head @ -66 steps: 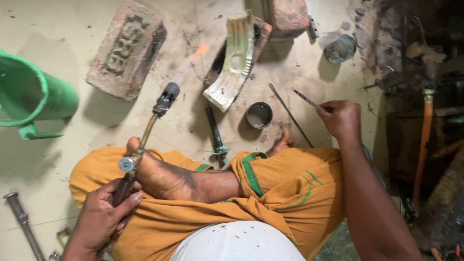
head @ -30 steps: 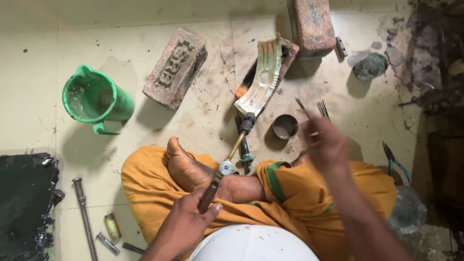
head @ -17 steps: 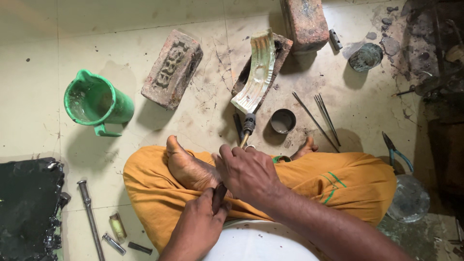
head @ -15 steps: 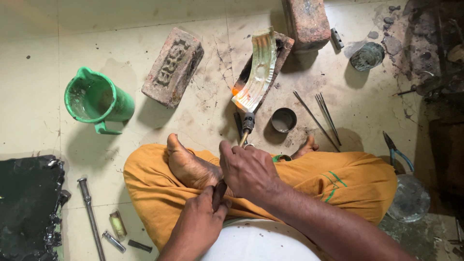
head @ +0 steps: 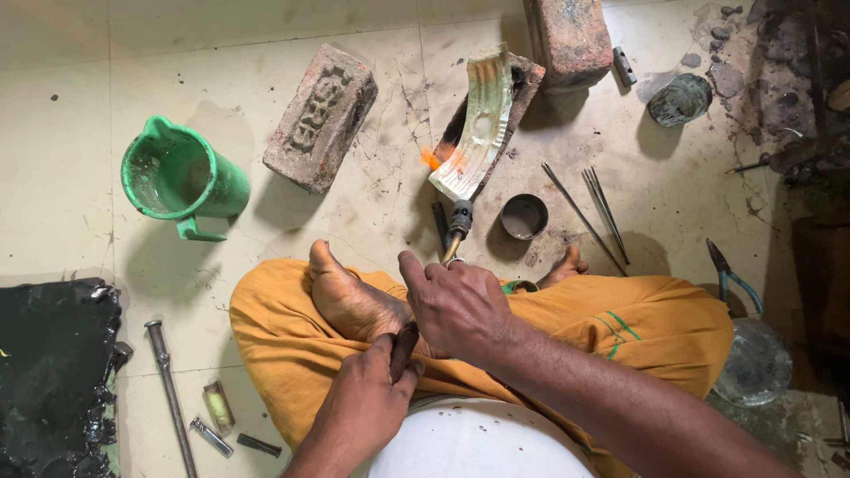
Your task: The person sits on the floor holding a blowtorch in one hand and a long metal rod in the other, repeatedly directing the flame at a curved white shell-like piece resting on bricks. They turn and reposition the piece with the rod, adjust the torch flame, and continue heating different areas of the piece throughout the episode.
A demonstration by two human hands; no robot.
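1. L hand [head: 367,403] fingers wrapped round torch handle [head: 405,341], near, over lap.
2. R hand [head: 456,305] fingers curled on torch [head: 459,226] mid-body; nozzle points far, twd curved metal piece [head: 474,124].
3. Small tin [head: 524,217] just right of nozzle.

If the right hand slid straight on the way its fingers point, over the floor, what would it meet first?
The right hand points up-frame along the torch it covers. Past the nozzle, probably the curved metal piece on the brick; depth is unclear.

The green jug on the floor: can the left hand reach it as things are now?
Probably yes. The green jug stands on bare floor on the person's left, nothing between. But the left hand grips the torch handle, so it must let go first.
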